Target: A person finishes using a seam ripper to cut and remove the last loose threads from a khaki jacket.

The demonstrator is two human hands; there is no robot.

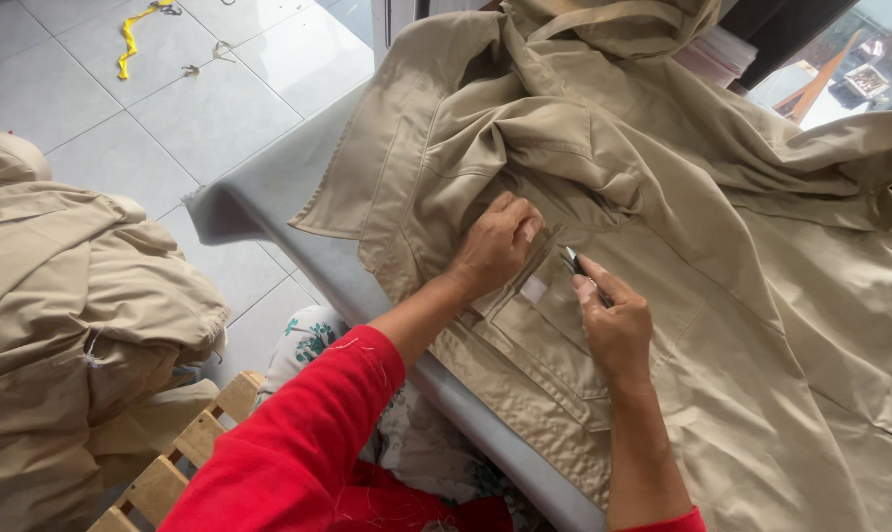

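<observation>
Khaki cloth fills most of your view: the big garment [682, 246] lies spread over the grey table [298, 212], and everything else is best placed from it; left of the garment, on the floor side, a heap of the same khaki clothes [62, 325] sits beside a wooden slatted seat [170, 473]; far beyond the garment's upper left corner a yellow strip [131, 34] lies on the tiles. You look to be trimming or picking at the pocket flap [534, 296] near the garment's middle; the next move seems to call for keeping the cloth taut and the blade tip off the good fabric. Your left hand [495, 246] presses flat on the garment just above the flap, fingers curled down, gripping nothing that I can see; your right hand [613, 325] is closed around a small dark tool [576, 264], its tip poking out past the thumb, touching the flap just beside your left fingertips.
</observation>
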